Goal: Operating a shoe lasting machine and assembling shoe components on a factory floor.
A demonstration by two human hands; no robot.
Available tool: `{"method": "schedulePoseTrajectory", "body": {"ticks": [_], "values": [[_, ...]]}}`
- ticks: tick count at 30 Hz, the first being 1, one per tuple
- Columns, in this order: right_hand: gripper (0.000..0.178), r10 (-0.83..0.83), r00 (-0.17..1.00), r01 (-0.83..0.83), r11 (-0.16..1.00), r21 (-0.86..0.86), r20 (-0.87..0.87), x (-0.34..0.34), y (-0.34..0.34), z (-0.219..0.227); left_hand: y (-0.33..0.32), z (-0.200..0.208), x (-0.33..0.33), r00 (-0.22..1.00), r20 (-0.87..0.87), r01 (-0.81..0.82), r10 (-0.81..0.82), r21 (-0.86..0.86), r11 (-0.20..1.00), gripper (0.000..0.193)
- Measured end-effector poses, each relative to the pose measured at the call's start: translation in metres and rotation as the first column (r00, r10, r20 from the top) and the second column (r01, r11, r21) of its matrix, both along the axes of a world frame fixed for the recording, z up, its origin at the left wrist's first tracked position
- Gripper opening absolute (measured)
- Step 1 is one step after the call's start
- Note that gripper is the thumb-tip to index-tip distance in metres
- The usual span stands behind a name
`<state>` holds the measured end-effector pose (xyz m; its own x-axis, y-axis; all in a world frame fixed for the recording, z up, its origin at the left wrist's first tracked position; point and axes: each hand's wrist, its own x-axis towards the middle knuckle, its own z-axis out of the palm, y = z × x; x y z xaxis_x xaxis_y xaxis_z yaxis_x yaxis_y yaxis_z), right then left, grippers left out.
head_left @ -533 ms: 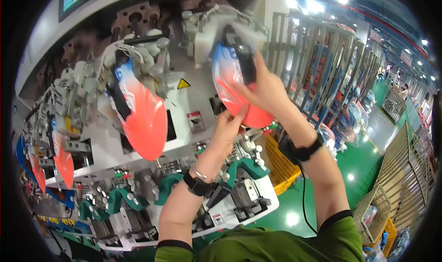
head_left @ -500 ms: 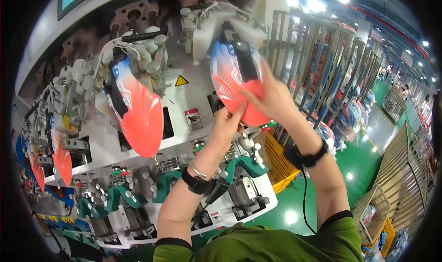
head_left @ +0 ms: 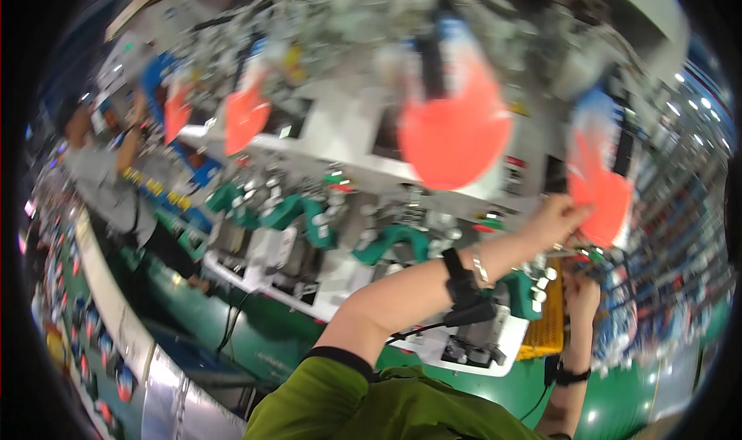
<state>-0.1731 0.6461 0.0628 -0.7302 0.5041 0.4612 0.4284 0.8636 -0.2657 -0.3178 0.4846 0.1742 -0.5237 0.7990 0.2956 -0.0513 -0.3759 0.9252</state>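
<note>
A red, white and blue shoe upper (head_left: 607,196) hangs toe down from the machine's right-hand station. My left hand (head_left: 558,220) is at the left edge of its toe, with the fingers closed on that edge. My right hand (head_left: 581,295) is lower down, under the toe by the machine's front edge. Its fingers are blurred and partly hidden, so what they do cannot be made out. A second shoe upper (head_left: 456,138) of the same colours is mounted on the station to the left, apart from both hands.
Two more red uppers (head_left: 247,119) hang farther left. Green curved clamps (head_left: 390,243) line the machine's lower ledge. A yellow crate (head_left: 547,328) stands below right, beside racks (head_left: 672,200). At the far left another person (head_left: 112,181) stands near a conveyor (head_left: 116,301) carrying shoes.
The view has swung left, so the machine and uppers appear farther right. My right hand has left the upper's face and dropped below the toe. My left hand stays at the toe.
</note>
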Motion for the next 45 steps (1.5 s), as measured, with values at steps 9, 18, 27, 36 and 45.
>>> {"method": "schedulePoseTrajectory", "body": {"ticks": [9, 18, 27, 36, 45], "values": [[0.020, 0.723, 0.679, -0.622, 0.660, -0.421, 0.131, -0.074, -0.233, -0.054, -0.276, -0.170, -0.020, 0.968, -0.235, -0.040, -0.092, -0.502, 0.864, 0.021], [0.026, 0.867, 0.498, -0.812, 0.453, -0.369, -0.032, -0.284, -0.507, -0.059, -0.679, -0.267, -0.067, 0.554, -0.832, -0.819, -0.018, -0.549, 0.166, 0.019], [0.023, 0.524, 0.813, -0.560, 0.822, -0.098, -0.255, -0.408, -0.604, -0.056, -0.764, -0.239, -0.091, 0.526, -0.795, -0.847, 0.302, -0.457, 0.272, 0.011], [0.021, -0.015, 0.994, 0.009, 0.998, -0.064, -0.104, -0.282, -0.409, -0.023, -0.758, -0.124, -0.176, 0.405, -0.786, -0.872, 0.468, -0.177, 0.457, 0.010], [0.028, 0.246, 0.707, -0.211, 0.968, 0.134, -0.663, -0.245, -0.489, 0.141, -0.677, 0.055, -0.332, -0.167, -0.713, -0.869, 0.681, 0.433, 0.240, 0.080]]}}
